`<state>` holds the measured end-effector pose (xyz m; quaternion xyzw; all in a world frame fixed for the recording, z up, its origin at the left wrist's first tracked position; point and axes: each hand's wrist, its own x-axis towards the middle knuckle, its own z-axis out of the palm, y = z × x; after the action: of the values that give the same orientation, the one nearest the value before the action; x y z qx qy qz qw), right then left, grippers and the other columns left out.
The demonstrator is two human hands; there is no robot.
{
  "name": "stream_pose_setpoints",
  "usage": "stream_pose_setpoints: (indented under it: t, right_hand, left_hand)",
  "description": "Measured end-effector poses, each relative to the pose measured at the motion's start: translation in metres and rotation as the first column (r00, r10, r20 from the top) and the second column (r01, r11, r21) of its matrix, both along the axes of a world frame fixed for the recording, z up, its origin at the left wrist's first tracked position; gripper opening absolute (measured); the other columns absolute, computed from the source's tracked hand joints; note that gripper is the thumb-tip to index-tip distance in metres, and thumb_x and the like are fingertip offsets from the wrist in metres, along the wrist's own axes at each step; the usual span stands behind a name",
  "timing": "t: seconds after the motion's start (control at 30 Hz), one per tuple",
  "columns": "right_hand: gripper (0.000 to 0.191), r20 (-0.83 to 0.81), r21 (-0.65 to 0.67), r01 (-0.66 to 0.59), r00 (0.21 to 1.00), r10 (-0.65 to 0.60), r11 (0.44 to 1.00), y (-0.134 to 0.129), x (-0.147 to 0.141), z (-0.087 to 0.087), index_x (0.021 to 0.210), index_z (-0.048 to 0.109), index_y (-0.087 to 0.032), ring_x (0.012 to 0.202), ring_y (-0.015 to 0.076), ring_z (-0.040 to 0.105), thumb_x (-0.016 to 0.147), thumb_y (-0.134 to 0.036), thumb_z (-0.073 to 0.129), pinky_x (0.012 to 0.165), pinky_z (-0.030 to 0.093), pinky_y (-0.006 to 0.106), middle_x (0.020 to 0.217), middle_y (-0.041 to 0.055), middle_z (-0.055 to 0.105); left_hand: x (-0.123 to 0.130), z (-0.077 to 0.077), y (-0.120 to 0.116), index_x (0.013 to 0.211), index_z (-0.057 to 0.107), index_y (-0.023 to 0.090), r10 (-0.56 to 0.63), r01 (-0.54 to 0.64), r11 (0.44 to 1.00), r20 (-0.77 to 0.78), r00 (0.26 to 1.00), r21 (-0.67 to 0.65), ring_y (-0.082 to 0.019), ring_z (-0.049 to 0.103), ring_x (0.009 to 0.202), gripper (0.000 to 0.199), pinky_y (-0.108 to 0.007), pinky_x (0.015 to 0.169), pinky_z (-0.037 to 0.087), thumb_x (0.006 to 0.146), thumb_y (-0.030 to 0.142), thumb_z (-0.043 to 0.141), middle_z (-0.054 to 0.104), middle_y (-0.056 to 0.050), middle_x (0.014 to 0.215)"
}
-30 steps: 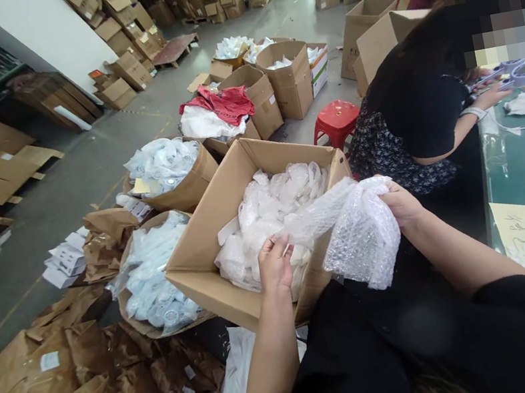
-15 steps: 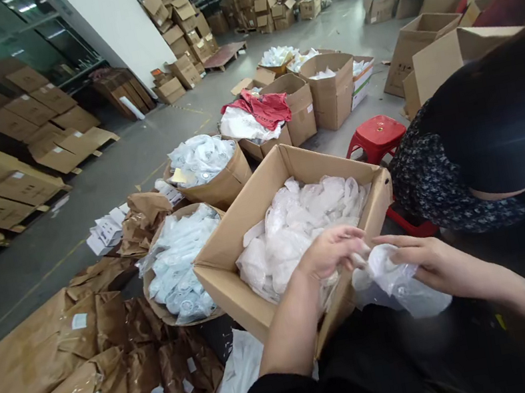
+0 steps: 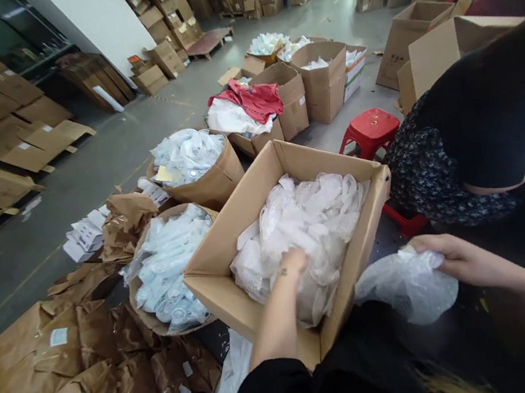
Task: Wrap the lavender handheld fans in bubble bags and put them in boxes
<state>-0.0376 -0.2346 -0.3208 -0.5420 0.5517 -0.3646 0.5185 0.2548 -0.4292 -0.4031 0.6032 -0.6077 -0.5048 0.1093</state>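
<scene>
In front of me a tilted open cardboard box (image 3: 221, 234) holds a heap of clear, whitish plastic bags (image 3: 316, 214). My left hand (image 3: 293, 261) reaches down into that heap, its fingers hidden among the bags. Outside the box's right side, my right hand (image 3: 449, 257) pinches a crumpled clear plastic bag (image 3: 408, 286) that hangs above my dark lap. Whether it is one bag or a few, or has anything inside, I cannot make out.
Left of the box stand two round cartons of bagged pale-blue items (image 3: 168, 267). Brown-wrapped packages (image 3: 78, 391) lie at lower left. A red stool (image 3: 369, 130) and a seated person (image 3: 478, 124) are on the right. Several cartons (image 3: 327, 80) stand farther back.
My left hand has left the bag by my right hand and gone down into the box's heap. My right hand has shifted slightly right and down with the plastic bag.
</scene>
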Motion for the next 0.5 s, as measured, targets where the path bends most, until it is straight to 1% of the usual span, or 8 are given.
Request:
stream_pose_setpoints:
  t: [0.1,0.17,0.27,0.3,0.33,0.4,0.47,0.5]
  right_hand:
    - [0.022,0.271,0.053,0.165,0.947,-0.173,0.985,0.007,-0.003,-0.002,0.085,0.069,-0.021,0.082,0.0223,0.063,0.072,-0.039,0.069,0.067,0.054,0.03,0.104,0.0086,0.064]
    - [0.027,0.462,0.081,0.197,0.861,-0.212,0.977,0.009,0.003,-0.005,0.082,0.068,-0.021,0.085,0.0216,0.063,0.068,-0.043,0.073,0.068,0.054,0.031,0.118,0.0092,0.059]
    - [0.037,0.642,0.076,0.102,0.756,-0.127,0.992,0.005,0.023,-0.006,0.086,0.067,-0.021,0.1,0.0256,0.062,0.062,-0.048,0.078,0.074,0.054,0.035,0.14,0.0103,0.043]
    - [0.037,0.666,0.052,0.068,0.741,-0.086,0.996,0.002,0.031,-0.005,0.086,0.067,-0.021,0.108,0.0273,0.059,0.062,-0.047,0.078,0.075,0.053,0.035,0.146,0.0096,0.036]
    - [0.034,0.673,0.018,0.047,0.738,-0.047,0.999,0.0,0.039,-0.003,0.084,0.067,-0.021,0.115,0.0284,0.055,0.064,-0.046,0.077,0.078,0.053,0.036,0.15,0.0078,0.029]
    - [0.024,0.635,-0.061,0.06,0.772,-0.007,0.996,-0.006,0.052,0.0,0.078,0.067,-0.02,0.123,0.0277,0.049,0.068,-0.039,0.076,0.085,0.05,0.036,0.152,0.005,0.026]
    - [0.019,0.589,-0.1,0.153,0.805,-0.065,0.983,-0.008,0.058,0.001,0.077,0.067,-0.019,0.113,0.0235,0.056,0.07,-0.034,0.075,0.085,0.05,0.033,0.138,0.0077,0.047]
    - [0.019,0.585,-0.091,0.222,0.8,-0.128,0.971,-0.008,0.058,0.001,0.078,0.065,-0.019,0.1,0.0203,0.062,0.069,-0.032,0.076,0.079,0.051,0.031,0.122,0.0076,0.059]
  left_hand:
    - [0.013,0.019,-0.021,0.056,0.056,0.019,0.026,-0.029,0.998,-0.054,0.998,-0.053,-0.026,0.058,0.096,0.023,-0.033,0.087,0.04,0.058,0.031,0.076,0.061,-0.007,0.072]
    - [0.013,0.038,-0.017,0.065,0.059,0.017,0.123,-0.144,0.987,-0.23,0.965,-0.076,-0.021,0.059,0.088,0.025,-0.03,0.082,0.042,0.066,0.039,0.071,0.062,-0.004,0.075]
    - [-0.006,0.064,0.017,0.078,0.061,0.016,0.296,-0.352,0.936,-0.594,0.748,0.023,-0.015,0.058,0.073,0.031,-0.026,0.073,0.044,0.064,0.04,0.074,0.062,-0.001,0.076]
    - [-0.015,0.07,0.033,0.082,0.062,0.016,0.314,-0.364,0.929,-0.658,0.684,0.066,-0.013,0.057,0.069,0.033,-0.025,0.07,0.044,0.062,0.038,0.076,0.062,0.0,0.075]
    - [-0.025,0.075,0.049,0.085,0.063,0.016,0.301,-0.337,0.938,-0.676,0.672,0.083,-0.012,0.056,0.065,0.034,-0.024,0.067,0.043,0.062,0.037,0.076,0.062,0.001,0.074]
    - [-0.043,0.084,0.08,0.087,0.065,0.017,0.216,-0.239,0.97,-0.634,0.743,0.051,-0.011,0.054,0.062,0.03,-0.022,0.062,0.041,0.066,0.036,0.074,0.062,0.001,0.073]
    - [-0.052,0.091,0.105,0.085,0.068,0.018,0.108,-0.141,0.99,-0.545,0.831,-0.019,-0.013,0.055,0.067,0.026,-0.022,0.062,0.042,0.065,0.034,0.074,0.064,0.0,0.075]
    - [-0.053,0.095,0.115,0.082,0.069,0.018,0.092,-0.125,0.992,-0.51,0.855,-0.031,-0.015,0.057,0.071,0.025,-0.022,0.064,0.042,0.062,0.031,0.076,0.065,0.0,0.077]
